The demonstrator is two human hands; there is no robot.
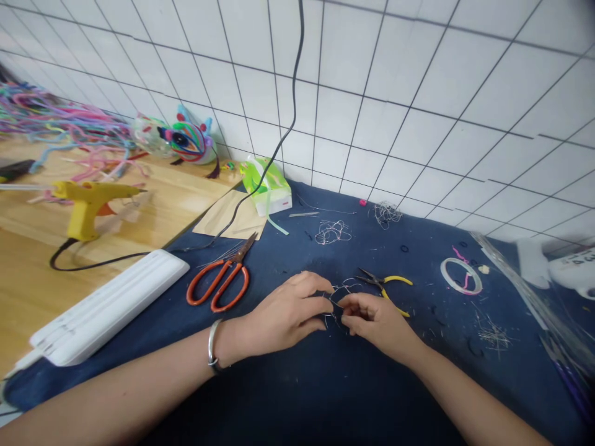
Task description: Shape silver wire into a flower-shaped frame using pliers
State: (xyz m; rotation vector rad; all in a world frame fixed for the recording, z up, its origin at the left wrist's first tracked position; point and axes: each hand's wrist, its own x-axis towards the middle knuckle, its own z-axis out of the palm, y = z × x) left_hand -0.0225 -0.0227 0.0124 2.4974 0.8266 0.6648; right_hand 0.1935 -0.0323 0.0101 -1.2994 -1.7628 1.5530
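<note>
A piece of thin bent wire (345, 287) with loops shows between my two hands, low over the dark blue cloth. My left hand (290, 310) curls its fingers at the left side of this wire, and its fingertips partly hide the grip. From the right, my right hand (376, 319) pinches the wire between thumb and forefinger. Just beyond that hand lie yellow-handled pliers (393, 291), their jaws pointing left. Orange-handled scissors (223, 279) rest on the cloth left of my left hand. A tangled wire bundle (333, 232) is farther back.
A white power strip (111, 306) and a yellow glue gun (86, 204) are on the left. A black cord (292, 111) hangs across the tiled wall. Behind stand a green tissue pack (267, 186) and another wire tangle (388, 214). At right lie a tape roll (444, 275) and wire scraps (493, 334).
</note>
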